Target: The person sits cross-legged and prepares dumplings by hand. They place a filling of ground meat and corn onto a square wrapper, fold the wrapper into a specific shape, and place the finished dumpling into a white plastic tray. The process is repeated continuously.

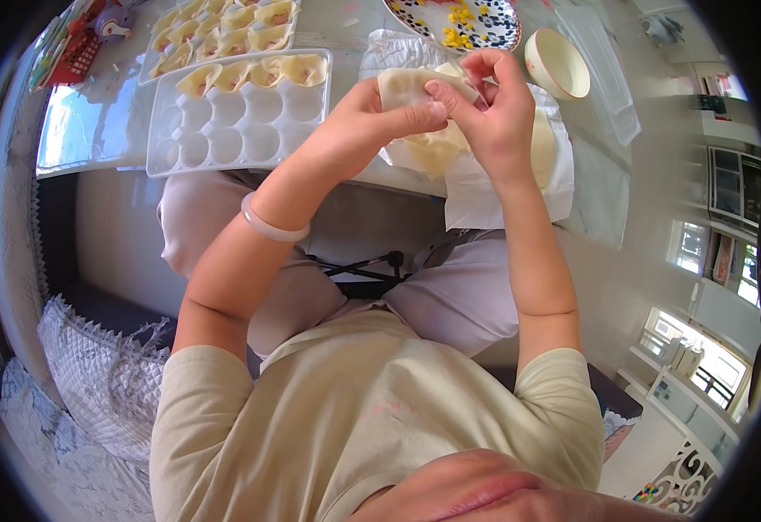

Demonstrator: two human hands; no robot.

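Above the table's near edge, both my hands hold one pale wonton wrapper [405, 85], folded over between them. My left hand [378, 117] grips its left side, thumb pointing right across the front. At its right end, my right hand [499, 109] pinches the dough between thumb and bent fingers. Any filling inside is hidden. Below the hands lie loose yellowish wrappers [437, 150] on a white sheet [483, 198]. To the left, a white compartment tray [239, 120] has folded wontons [263, 72] in its far row, with bare cups nearer me.
A second tray of wontons [224, 30] stands farther back. Beyond my hands are a patterned plate [415, 19] with yellow bits and a cream bowl [557, 63]. A clear plastic lid [602, 83] lies at right. A red basket [76, 63] sits far left.
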